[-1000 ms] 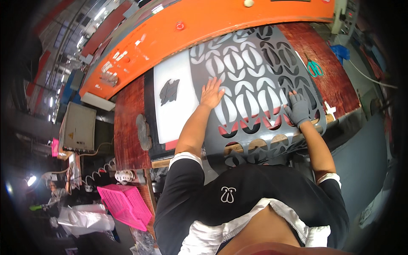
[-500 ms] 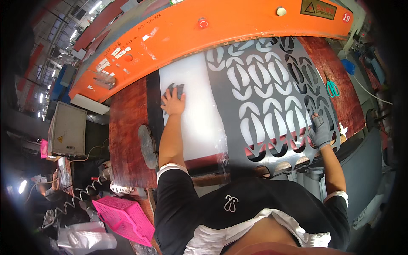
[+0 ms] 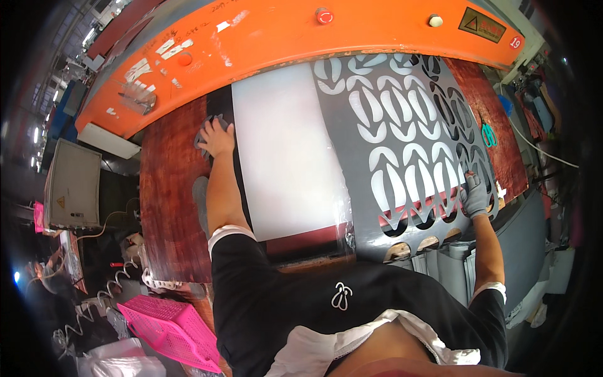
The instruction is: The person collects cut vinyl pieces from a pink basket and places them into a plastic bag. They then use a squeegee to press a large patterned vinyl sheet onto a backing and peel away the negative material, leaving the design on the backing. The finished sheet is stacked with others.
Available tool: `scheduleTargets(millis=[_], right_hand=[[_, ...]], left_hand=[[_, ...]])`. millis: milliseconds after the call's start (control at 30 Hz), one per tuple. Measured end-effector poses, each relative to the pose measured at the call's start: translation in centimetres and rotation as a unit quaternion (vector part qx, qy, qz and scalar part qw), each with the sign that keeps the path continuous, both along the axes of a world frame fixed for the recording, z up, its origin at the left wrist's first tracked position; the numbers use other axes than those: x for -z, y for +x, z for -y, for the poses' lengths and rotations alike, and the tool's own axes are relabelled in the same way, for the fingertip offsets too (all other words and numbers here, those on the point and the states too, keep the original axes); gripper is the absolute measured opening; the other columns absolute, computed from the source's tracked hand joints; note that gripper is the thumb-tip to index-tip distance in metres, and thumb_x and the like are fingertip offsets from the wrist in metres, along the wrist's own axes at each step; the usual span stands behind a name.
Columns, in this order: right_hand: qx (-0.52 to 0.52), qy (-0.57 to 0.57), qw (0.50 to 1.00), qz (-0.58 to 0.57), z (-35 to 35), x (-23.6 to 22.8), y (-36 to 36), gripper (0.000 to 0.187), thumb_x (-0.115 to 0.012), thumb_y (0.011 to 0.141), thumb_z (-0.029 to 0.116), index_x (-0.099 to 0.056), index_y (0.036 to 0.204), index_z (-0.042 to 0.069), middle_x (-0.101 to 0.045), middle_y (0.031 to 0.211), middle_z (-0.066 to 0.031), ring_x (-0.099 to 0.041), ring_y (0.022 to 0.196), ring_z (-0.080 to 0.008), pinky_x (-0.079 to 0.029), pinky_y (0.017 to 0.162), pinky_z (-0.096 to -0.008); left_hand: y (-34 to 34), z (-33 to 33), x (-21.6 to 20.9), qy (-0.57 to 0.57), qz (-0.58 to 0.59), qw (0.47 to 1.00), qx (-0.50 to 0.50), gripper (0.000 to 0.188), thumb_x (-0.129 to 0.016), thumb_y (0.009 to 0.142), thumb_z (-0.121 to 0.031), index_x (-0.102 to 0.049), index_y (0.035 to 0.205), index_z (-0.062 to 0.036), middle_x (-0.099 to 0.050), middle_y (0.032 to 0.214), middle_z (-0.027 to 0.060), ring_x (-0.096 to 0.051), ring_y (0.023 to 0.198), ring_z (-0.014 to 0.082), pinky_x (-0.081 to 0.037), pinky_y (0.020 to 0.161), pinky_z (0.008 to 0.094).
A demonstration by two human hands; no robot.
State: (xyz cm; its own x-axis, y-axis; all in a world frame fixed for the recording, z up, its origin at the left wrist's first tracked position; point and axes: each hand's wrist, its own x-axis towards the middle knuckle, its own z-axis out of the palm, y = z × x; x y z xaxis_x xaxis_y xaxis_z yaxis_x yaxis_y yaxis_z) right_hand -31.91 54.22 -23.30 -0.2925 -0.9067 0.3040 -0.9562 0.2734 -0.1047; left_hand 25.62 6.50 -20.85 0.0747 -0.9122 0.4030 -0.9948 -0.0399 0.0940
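Note:
My bare left hand (image 3: 217, 138) lies flat with fingers spread on a dark grey cut-out piece (image 3: 200, 139), at the left border of the white cutting board (image 3: 286, 157). Part of that piece is hidden under the fingers. My right hand (image 3: 475, 196), in a grey glove with bare fingertips, is closed on the near right part of a grey sheet (image 3: 344, 125). Rows of sole- and strap-shaped holes run through this sheet, with white, red and dark surfaces showing through them. Another stack of grey sole-shaped pieces (image 3: 200, 201) lies nearer me, left of my forearm.
An orange machine beam (image 3: 264, 38) with a red button (image 3: 324, 16) spans the far side. Teal-handled scissors (image 3: 488, 135) lie on the red-brown table (image 3: 173, 201) at right. A pink basket (image 3: 169, 327) sits at lower left, beyond a grey metal box (image 3: 73, 182).
My left hand has slid left off the white board with the dark grey piece, toward the table. My right hand stays on the sheet. The view has shifted slightly.

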Motion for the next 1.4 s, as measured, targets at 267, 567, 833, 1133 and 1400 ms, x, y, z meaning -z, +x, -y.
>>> scheduleTargets(millis=[267, 567, 833, 1133, 1400], right_hand=[[0.037, -0.015, 0.996, 0.076, -0.2, 0.5, -0.3, 0.041, -0.063, 0.075, 0.015, -0.053, 0.112, -0.002, -0.053, 0.115, -0.0214, -0.051, 0.105, -0.0380, -0.042, 0.091, -0.0395], [-0.004, -0.220, 0.970, 0.107, -5.4, -2.4, 1.5, 0.035, -0.063, 0.074, 0.015, -0.055, 0.106, 0.002, -0.057, 0.107, -0.0152, -0.053, 0.099, -0.0329, -0.041, 0.088, -0.0379], [-0.012, -0.275, 0.942, 0.190, -12.4, -1.6, 6.4, 0.031, -0.066, 0.071, 0.011, -0.058, 0.099, 0.003, -0.056, 0.109, -0.0146, -0.053, 0.099, -0.0320, -0.042, 0.086, -0.0377], [0.163, -0.284, 0.921, 0.213, -15.4, 3.4, 1.0, 0.047, -0.065, 0.073, 0.018, -0.049, 0.115, 0.004, -0.044, 0.125, -0.0188, -0.043, 0.115, -0.0359, -0.035, 0.096, -0.0406], [0.297, -0.252, 0.839, 0.379, -13.0, 3.2, -6.1, 0.057, -0.062, 0.078, 0.037, -0.043, 0.119, 0.001, -0.054, 0.109, -0.0231, -0.052, 0.104, -0.0365, -0.039, 0.088, -0.0381]], left_hand=[[-5.1, -19.3, -0.1, 0.058, -0.068, 0.951, 0.297, 0.054, -0.060, 0.079, -0.030, -0.045, 0.126, -0.0096, -0.031, 0.140, 0.0136, -0.023, 0.132, 0.0341, -0.016, 0.100, 0.0631], [-9.9, -38.7, -1.5, 0.107, -0.201, 0.895, 0.383, 0.049, -0.063, 0.076, -0.022, -0.050, 0.119, -0.0050, -0.040, 0.132, 0.0158, -0.032, 0.126, 0.0360, -0.018, 0.102, 0.0550], [-16.8, -43.8, 0.8, 0.068, -0.113, 0.885, 0.446, 0.052, -0.063, 0.075, -0.023, -0.048, 0.121, -0.0046, -0.036, 0.134, 0.0179, -0.029, 0.126, 0.0381, -0.020, 0.102, 0.0542], [-17.5, -43.8, 1.7, 0.056, -0.121, 0.913, 0.384, 0.055, -0.064, 0.079, -0.025, -0.043, 0.123, 0.0005, -0.029, 0.136, 0.0253, -0.024, 0.126, 0.0441, -0.019, 0.104, 0.0511], [-18.6, -39.8, -0.7, 0.223, -0.624, 0.746, 0.067, 0.035, -0.055, 0.088, -0.013, -0.043, 0.119, 0.0002, -0.059, 0.098, 0.0073, -0.054, 0.090, 0.0155, -0.043, 0.082, 0.0298]])
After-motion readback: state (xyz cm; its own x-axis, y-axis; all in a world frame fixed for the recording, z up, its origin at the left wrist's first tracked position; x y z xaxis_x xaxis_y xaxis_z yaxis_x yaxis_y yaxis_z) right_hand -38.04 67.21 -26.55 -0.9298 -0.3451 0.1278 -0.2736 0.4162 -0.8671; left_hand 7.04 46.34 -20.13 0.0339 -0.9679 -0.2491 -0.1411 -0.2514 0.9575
